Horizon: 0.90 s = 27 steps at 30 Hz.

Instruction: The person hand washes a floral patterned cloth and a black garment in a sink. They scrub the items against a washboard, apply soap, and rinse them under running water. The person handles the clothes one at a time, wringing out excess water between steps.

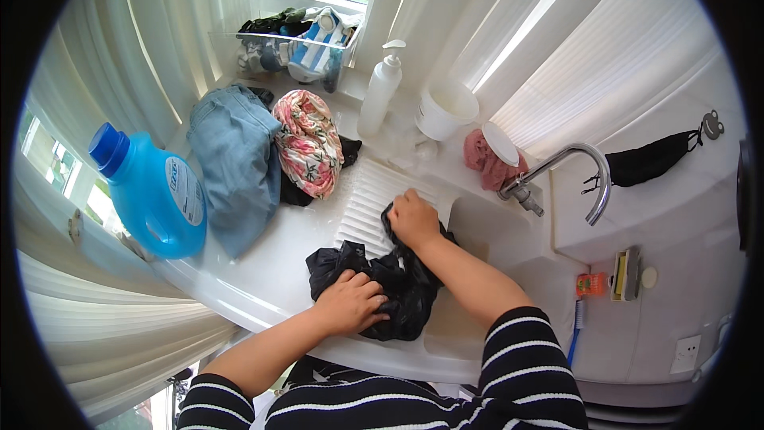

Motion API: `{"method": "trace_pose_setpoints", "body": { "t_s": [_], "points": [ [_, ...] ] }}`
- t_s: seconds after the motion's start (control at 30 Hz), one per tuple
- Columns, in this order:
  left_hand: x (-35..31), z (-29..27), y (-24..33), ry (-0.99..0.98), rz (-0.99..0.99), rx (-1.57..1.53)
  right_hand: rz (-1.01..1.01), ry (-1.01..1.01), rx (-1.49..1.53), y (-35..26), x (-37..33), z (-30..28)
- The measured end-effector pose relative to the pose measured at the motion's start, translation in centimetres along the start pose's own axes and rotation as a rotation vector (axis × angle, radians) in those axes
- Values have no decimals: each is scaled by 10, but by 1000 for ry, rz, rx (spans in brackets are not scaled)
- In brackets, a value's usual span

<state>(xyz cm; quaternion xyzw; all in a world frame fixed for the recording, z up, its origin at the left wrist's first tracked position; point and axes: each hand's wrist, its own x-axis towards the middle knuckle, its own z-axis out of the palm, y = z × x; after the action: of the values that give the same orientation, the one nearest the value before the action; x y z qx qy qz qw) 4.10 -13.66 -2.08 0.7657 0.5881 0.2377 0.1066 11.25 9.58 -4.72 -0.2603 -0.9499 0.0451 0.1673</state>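
A crumpled black garment (410, 299), dark and shiny as if wet, lies over the ridged washboard (378, 199) and the left edge of the sink basin (469, 227). My left hand (350, 302) presses on its near left part, fingers curled into the folds. Farther away, my right hand (414, 219) is closed on the garment's upper end, over the washboard's right side. Part of the garment is hidden beneath both hands and my right forearm. Its exact kind cannot be made out.
Left of the washboard are blue jeans (231, 159), a floral cloth (309, 143) and a blue detergent bottle (155, 199). Behind stand a clear bin of clothes (290, 52), a pump bottle (382, 91) and a white tub (447, 111). A curved faucet (598, 167) overhangs the right.
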Motion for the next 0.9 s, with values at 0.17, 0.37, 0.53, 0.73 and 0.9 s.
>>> {"method": "trace_pose_setpoints", "body": {
  "t_s": [0.17,0.37,0.53,0.73,0.9],
  "points": [
    [9,0,-2,83,-73,39,22,43,-36,1,24,3],
    [5,1,-4,172,-59,36,-188,-38,130,2,-38,-21],
    [14,1,3,176,-129,60,116,70,-74,32,15,-2],
    [2,-1,-3,121,-77,73,-233,-85,144,-35,-65,-31],
    [13,1,0,154,-75,28,108,85,-85,30,22,8]
  ]
}}
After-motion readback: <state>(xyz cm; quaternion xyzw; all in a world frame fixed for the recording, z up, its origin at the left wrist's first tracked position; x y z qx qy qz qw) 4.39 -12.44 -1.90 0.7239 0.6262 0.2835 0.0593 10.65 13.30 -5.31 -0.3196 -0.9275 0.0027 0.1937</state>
